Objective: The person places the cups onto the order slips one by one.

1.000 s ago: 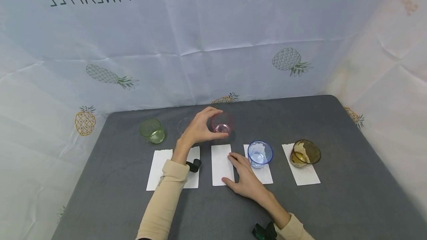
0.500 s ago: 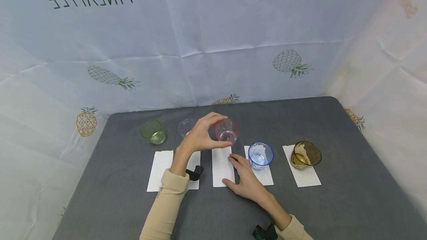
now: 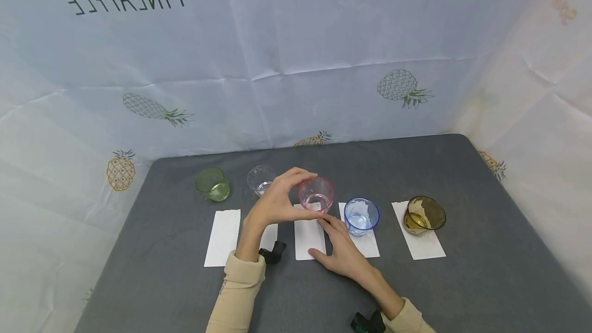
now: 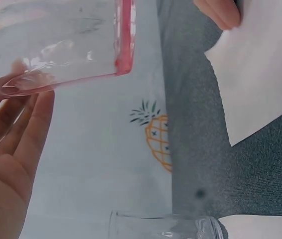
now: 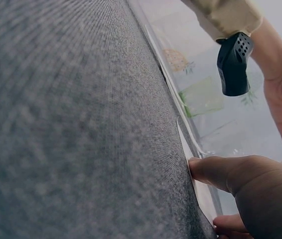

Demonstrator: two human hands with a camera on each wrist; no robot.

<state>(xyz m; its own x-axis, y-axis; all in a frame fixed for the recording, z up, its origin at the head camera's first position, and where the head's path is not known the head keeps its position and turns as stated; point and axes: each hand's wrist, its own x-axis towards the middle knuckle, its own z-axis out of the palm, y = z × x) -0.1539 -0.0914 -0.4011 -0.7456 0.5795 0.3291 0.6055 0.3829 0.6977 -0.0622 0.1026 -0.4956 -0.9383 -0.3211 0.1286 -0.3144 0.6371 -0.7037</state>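
In the head view my left hand (image 3: 277,202) grips a pink-rimmed glass (image 3: 316,193) between thumb and fingers, above the far end of a white paper sheet (image 3: 307,240). The left wrist view shows the fingers on the wall of this pink glass (image 4: 66,50), off the table. My right hand (image 3: 343,251) rests on the same sheet, its thumb and fingertips at the right edge. In the right wrist view the right thumb (image 5: 215,169) touches the paper. A blue glass (image 3: 361,217) stands on another sheet just right of the right hand's fingers.
An amber glass (image 3: 422,216) stands on the rightmost sheet. At the back left are a green glass (image 3: 213,185) and a clear glass (image 3: 260,179), the latter close behind the left hand. Another paper sheet (image 3: 223,238) lies left of the left wrist. A patterned cloth (image 3: 259,112) hangs behind the table.
My left hand has brought the pink glass toward me and slightly right, from behind the paper to over its far end. The right hand has stayed in place.
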